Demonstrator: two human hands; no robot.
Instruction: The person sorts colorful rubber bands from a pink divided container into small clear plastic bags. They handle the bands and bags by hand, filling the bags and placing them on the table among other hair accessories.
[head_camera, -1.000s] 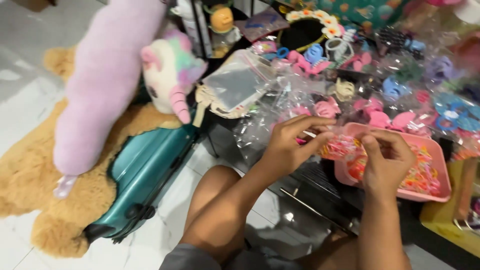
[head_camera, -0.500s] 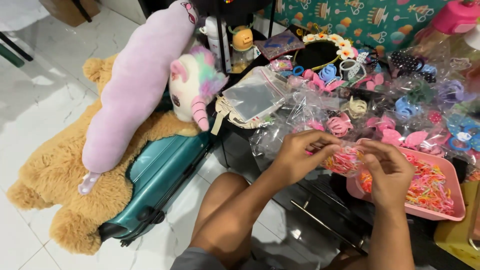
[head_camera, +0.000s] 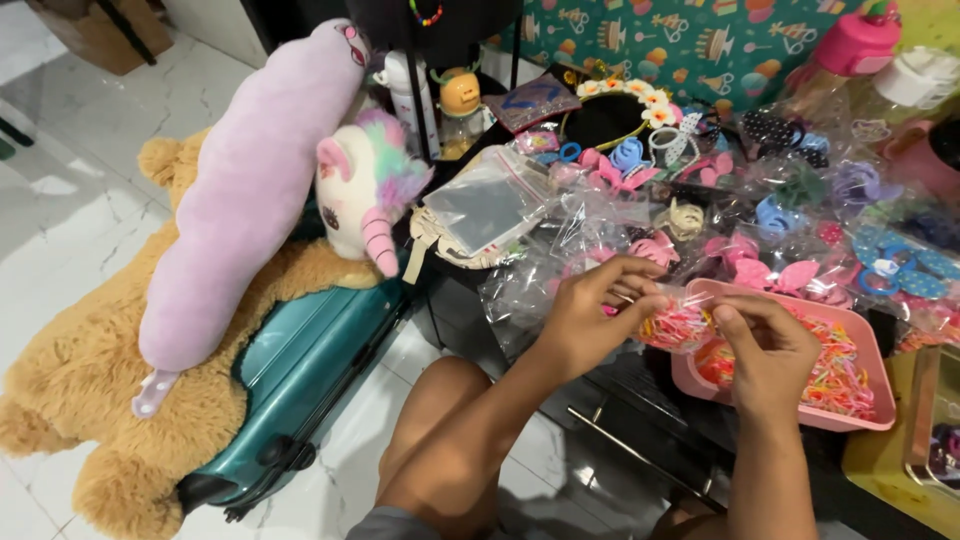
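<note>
— Small clear bag of tiny coloured elastic bands: where is it?

— Just over the near-left rim of the pink tray, held between both hands. The left hand pinches its left end with narrow fingertips; the right hand pinches the right end the same way.

— Which way does it lie?

— Long axis runs left to right, roughly level, along the tray's near-left edge. I cannot tell which end is the mouth.

— What rings the tray?

— Loose elastic bands fill it. Behind the tray, packets of hair clips crowd close. Left of the tray lies an empty zip bag, and farther left a unicorn plush, a lilac plush, and a teal suitcase on a brown teddy.

— Any open room?

— Toward the person from the tray, only the dark table edge; open white floor lies far left of the tray.
</note>
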